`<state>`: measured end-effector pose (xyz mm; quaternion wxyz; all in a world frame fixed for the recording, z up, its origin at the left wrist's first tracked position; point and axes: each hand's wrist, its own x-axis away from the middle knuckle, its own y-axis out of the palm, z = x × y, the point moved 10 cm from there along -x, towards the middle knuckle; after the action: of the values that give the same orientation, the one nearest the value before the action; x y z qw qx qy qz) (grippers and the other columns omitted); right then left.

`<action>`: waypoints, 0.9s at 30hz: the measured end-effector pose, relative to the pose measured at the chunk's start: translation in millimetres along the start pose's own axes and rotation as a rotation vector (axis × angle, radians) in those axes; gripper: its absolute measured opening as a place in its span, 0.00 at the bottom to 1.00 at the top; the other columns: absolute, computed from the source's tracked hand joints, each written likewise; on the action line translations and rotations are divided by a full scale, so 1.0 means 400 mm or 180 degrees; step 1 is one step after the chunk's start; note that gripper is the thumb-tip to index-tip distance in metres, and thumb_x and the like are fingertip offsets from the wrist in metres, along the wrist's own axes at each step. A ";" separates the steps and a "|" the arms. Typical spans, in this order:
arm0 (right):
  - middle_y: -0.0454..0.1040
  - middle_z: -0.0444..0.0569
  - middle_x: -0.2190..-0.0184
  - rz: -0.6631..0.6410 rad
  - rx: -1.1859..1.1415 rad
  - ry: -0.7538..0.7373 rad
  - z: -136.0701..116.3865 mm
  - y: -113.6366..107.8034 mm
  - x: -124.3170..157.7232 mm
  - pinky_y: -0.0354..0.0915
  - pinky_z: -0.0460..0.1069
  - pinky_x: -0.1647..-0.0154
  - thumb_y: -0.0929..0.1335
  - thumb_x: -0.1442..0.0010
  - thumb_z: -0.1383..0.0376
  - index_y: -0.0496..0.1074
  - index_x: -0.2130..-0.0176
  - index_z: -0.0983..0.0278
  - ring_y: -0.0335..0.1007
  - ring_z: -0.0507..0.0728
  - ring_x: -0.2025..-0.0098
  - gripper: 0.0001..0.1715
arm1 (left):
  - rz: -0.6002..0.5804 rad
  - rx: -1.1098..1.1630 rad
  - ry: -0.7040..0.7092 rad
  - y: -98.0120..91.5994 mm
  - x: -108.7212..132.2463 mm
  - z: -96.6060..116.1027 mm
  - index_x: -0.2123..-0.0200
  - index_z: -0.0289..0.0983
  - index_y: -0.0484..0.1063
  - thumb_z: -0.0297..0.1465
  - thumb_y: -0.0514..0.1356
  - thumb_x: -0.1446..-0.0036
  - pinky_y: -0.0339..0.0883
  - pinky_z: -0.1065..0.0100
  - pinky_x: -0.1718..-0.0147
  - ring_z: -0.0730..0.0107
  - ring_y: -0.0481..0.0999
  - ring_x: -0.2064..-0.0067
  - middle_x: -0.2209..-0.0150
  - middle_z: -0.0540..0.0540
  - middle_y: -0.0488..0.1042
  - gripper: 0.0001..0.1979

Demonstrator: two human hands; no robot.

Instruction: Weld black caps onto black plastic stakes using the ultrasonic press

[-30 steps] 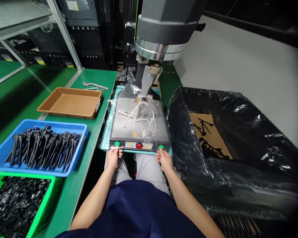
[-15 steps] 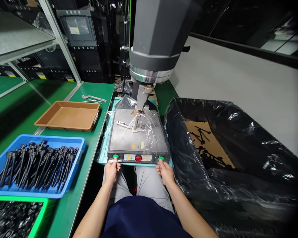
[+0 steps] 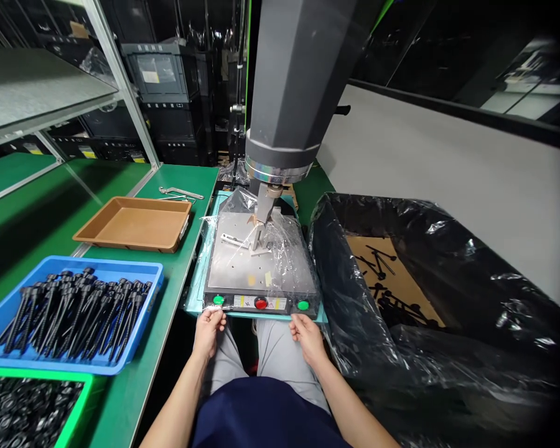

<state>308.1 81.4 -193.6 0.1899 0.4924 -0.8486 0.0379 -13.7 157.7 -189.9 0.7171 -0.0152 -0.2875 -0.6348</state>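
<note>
My left hand (image 3: 209,331) is closed, fingers curled, just below the left green button (image 3: 218,300) at the panel's front edge. My right hand (image 3: 308,339), curled in the same way, sits below the right green button (image 3: 303,305). Nothing shows in either hand. Between the buttons is a red button (image 3: 261,303). Behind this panel lies a metal base plate (image 3: 233,264) partly covered by clear plastic film. Above it hangs a grey machine head (image 3: 284,93); its metal horn (image 3: 266,202) reaches down to a small fixture (image 3: 258,242). Any part held there is too small to tell.
On the green bench at left are a brown tray (image 3: 130,224), a wrench (image 3: 182,192), a blue tray (image 3: 156,280) of black ribbed tie-like parts, and a green bin (image 3: 81,404) of small black pieces. A plastic-lined box (image 3: 448,249) with black parts stands at right.
Both hands have come off the green buttons and dropped back a little. The machine head and horn are lower, closer to the fixture. The view has shifted slightly.
</note>
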 end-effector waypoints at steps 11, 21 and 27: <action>0.74 0.48 0.51 -0.0844 -0.1550 0.0281 -0.114 0.063 0.088 0.68 0.49 0.61 0.78 0.54 0.54 0.70 0.47 0.52 0.71 0.57 0.54 0.35 | -0.0048 0.1476 0.0050 -0.025 0.007 0.048 0.52 0.39 0.72 0.29 0.69 0.50 0.74 0.68 0.58 0.70 0.80 0.60 0.56 0.42 0.79 0.21; 0.77 0.45 0.65 0.0136 -0.2010 0.0465 -0.096 -0.063 0.037 0.71 0.50 0.66 0.72 0.48 0.53 0.74 0.63 0.57 0.75 0.57 0.61 0.14 | 0.0663 0.2244 -0.0233 -0.072 -0.019 0.083 0.61 0.38 0.73 0.31 0.55 0.36 0.76 0.72 0.69 0.72 0.80 0.66 0.64 0.45 0.78 0.07; 0.76 0.43 0.70 0.0451 -0.1756 0.0310 -0.083 -0.109 0.020 0.69 0.49 0.72 0.73 0.47 0.57 0.73 0.65 0.57 0.75 0.56 0.66 0.10 | 0.0930 0.1750 0.0073 -0.110 0.003 0.113 0.63 0.34 0.71 0.22 0.54 0.37 0.69 0.82 0.79 0.79 0.78 0.73 0.64 0.44 0.79 0.06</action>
<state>351.2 60.8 -165.4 0.3540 0.3592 -0.8490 -0.1576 -72.0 165.6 -167.0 0.7811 0.1453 -0.4350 -0.4237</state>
